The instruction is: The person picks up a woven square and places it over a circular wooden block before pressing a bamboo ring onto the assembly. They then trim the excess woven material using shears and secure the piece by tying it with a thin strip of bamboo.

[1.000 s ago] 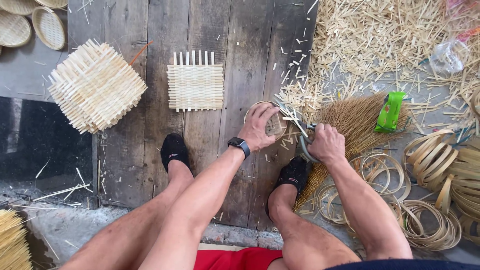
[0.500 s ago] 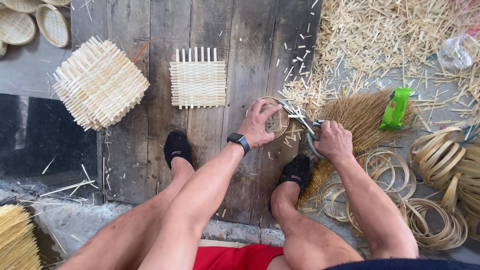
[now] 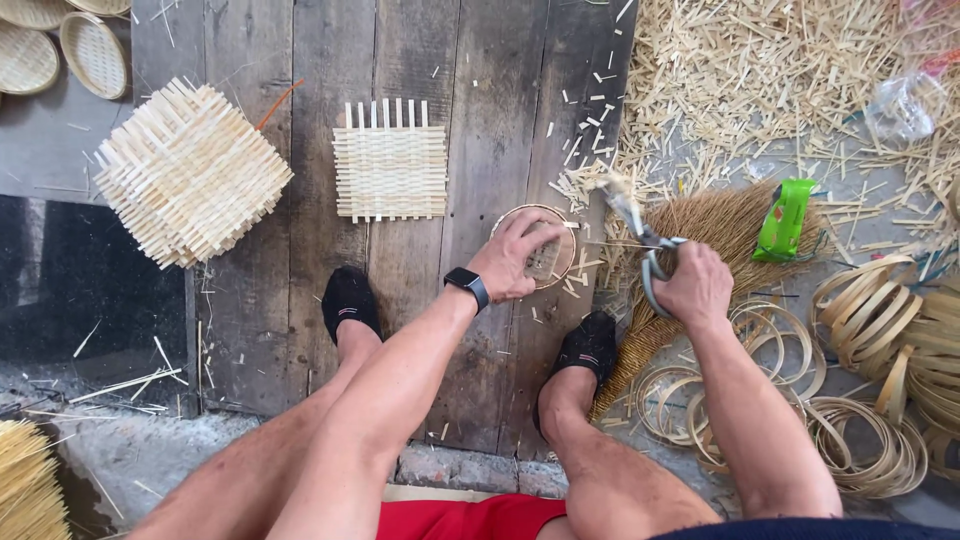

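Left hand [image 3: 515,255] presses flat on a small round woven basket [image 3: 540,250], fingers spread over its rim, pinning it to the plank floor [image 3: 480,130]. Right hand [image 3: 692,285] is clenched round the handles of shears [image 3: 640,235]; blades point twd the basket edge, just beside the left fingertips.

Risks:
- Blades close to left fingers: a slip or over-reach could nick them.
- Basket held by palm pressure only; it may rotate or skid, giving an uneven trim.
- Offcuts [image 3: 760,80] lie loose near both feet [image 3: 350,300]: splinter hazard.
- Hoops [image 3: 880,330] beside the right forearm could snag it.
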